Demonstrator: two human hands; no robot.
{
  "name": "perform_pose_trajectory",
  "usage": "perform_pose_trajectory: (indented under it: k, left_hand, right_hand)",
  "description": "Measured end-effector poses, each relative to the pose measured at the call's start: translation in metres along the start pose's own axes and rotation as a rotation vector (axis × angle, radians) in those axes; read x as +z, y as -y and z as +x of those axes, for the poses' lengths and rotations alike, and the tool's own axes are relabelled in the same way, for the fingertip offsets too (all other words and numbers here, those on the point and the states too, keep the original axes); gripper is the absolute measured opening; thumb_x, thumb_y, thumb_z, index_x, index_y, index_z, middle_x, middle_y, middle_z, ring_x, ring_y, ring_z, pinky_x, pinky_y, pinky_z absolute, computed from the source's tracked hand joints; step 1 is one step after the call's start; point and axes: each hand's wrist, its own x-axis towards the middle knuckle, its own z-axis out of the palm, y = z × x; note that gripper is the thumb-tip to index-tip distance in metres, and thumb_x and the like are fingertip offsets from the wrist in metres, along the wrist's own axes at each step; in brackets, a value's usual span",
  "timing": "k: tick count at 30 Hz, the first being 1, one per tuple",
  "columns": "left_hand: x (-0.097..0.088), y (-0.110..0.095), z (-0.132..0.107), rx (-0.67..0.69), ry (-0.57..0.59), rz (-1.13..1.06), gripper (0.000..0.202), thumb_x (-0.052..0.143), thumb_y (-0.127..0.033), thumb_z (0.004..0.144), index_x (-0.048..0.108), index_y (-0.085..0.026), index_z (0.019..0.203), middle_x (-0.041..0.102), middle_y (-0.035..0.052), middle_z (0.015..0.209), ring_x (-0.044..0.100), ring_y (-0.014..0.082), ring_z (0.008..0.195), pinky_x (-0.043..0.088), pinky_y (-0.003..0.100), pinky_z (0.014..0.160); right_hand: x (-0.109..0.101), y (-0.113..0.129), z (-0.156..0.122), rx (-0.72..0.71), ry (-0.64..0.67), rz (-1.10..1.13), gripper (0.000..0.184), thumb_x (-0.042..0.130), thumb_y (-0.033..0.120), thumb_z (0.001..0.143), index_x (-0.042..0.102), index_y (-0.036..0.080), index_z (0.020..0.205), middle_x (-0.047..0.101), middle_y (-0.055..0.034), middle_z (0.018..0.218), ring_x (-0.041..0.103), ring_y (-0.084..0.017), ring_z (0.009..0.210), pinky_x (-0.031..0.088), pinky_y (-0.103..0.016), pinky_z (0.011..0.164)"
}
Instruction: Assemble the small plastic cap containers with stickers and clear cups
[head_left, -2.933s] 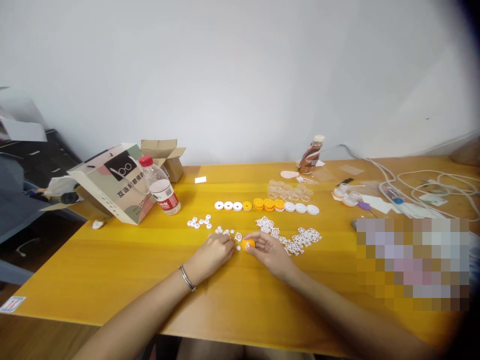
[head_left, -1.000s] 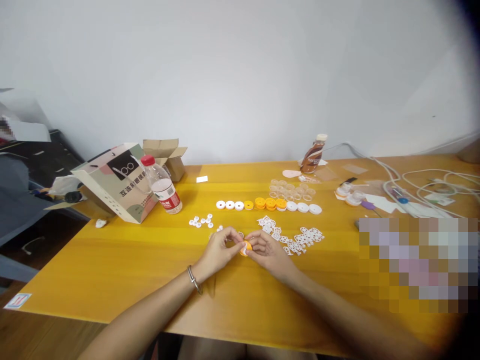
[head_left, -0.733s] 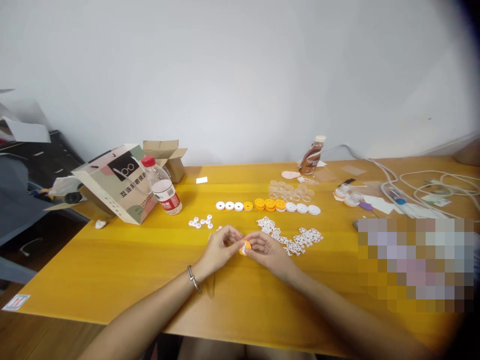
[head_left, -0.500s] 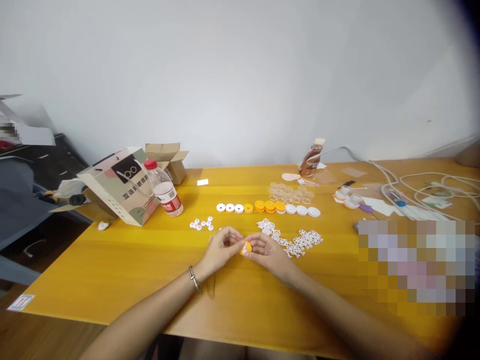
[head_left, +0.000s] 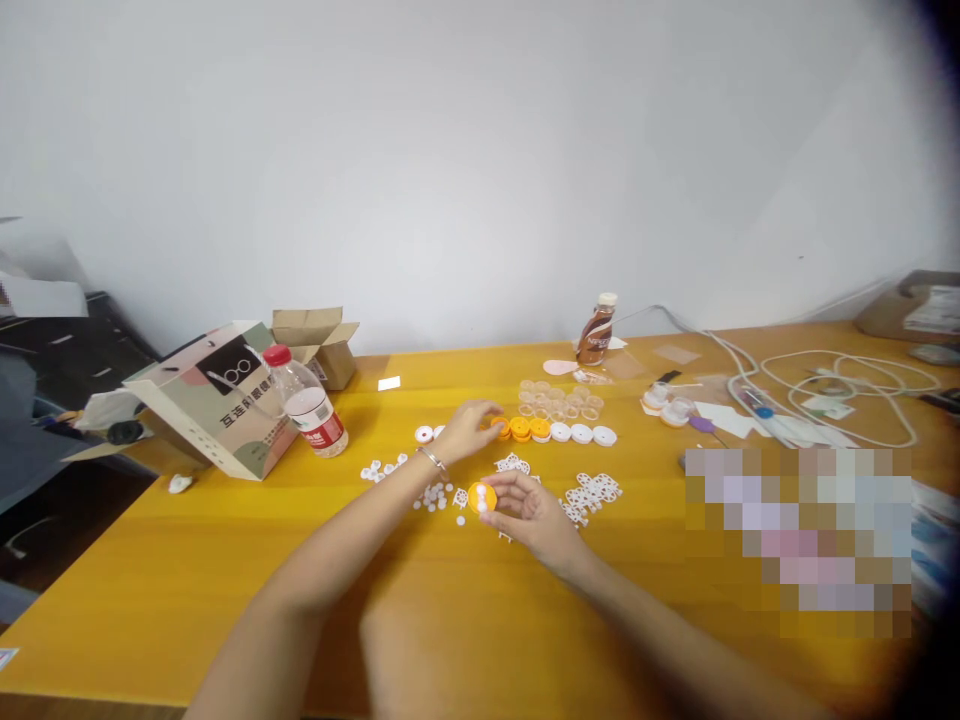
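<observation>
My right hand (head_left: 525,508) pinches an orange disc (head_left: 481,496) with small white pieces set in it, just above the yellow table (head_left: 225,560). My left hand (head_left: 469,430) reaches forward to the row of orange discs (head_left: 521,429) and white discs (head_left: 581,433), its fingers curled over the left end of that row. Whether it holds one I cannot make out. Small white buttons (head_left: 433,495) lie below my left wrist. White lattice pieces (head_left: 592,490) lie right of my right hand.
A water bottle (head_left: 304,404), a printed paper bag (head_left: 214,398) and an open carton (head_left: 315,340) stand at the left. Clear cups (head_left: 559,398) and a brown drink bottle (head_left: 596,330) sit further back. Cables (head_left: 825,385) lie at the right, above a blurred patch.
My left hand left the orange disc and reached forward to the row of discs. My right hand keeps the disc. The view shifted a little.
</observation>
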Motion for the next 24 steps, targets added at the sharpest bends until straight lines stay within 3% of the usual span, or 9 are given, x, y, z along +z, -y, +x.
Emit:
perform_pose_trajectory:
  k: [4,7,14,19,24]
  left_hand:
    - [0.029,-0.017,0.033,0.228,0.142,0.112,0.025,0.052,-0.03,0.076,0.055,-0.017,0.098,0.059,0.0065,0.1,0.05,0.0186,0.096,0.035,0.031,0.086]
    - [0.052,-0.028,0.048,0.319,0.242,0.221,0.024,0.052,-0.032,0.076,0.055,-0.017,0.096,0.058,0.0071,0.1,0.046,0.0212,0.101,0.033,0.034,0.087]
    - [0.083,-0.034,0.052,0.313,0.187,0.356,0.015,0.044,-0.022,0.08,0.057,-0.015,0.084,0.051,0.01,0.106,0.039,0.0237,0.104,0.029,0.038,0.088]
    - [0.073,-0.039,0.044,0.257,0.161,0.168,0.01,0.048,-0.021,0.078,0.056,-0.016,0.08,0.053,0.0081,0.1,0.043,0.0214,0.101,0.031,0.037,0.088]
    - [0.021,-0.039,0.011,0.105,0.07,-0.291,0.01,0.05,-0.026,0.078,0.053,-0.016,0.079,0.056,0.0056,0.099,0.049,0.0159,0.098,0.036,0.029,0.087]
  right_hand:
    - [0.001,0.005,-0.005,-0.036,0.081,0.026,0.035,0.07,0.025,0.061,0.054,0.02,0.092,0.062,-0.0033,0.088,0.059,-0.013,0.08,0.046,-0.03,0.078]
    - [0.001,0.006,-0.008,-0.047,0.127,0.051,0.035,0.069,0.025,0.063,0.054,0.021,0.094,0.061,-0.0033,0.091,0.059,-0.013,0.079,0.047,-0.029,0.076]
    - [0.0,0.005,-0.008,-0.069,0.125,0.067,0.036,0.068,0.025,0.064,0.053,0.021,0.096,0.061,-0.0039,0.093,0.059,-0.013,0.082,0.046,-0.029,0.076]
    - [0.001,0.006,-0.008,-0.061,0.121,0.062,0.037,0.068,0.025,0.064,0.052,0.021,0.096,0.06,-0.0039,0.092,0.058,-0.013,0.081,0.047,-0.029,0.077]
    - [0.005,0.011,-0.012,-0.052,0.139,0.055,0.035,0.068,0.025,0.064,0.053,0.021,0.095,0.06,-0.0029,0.089,0.058,-0.012,0.079,0.046,-0.028,0.076]
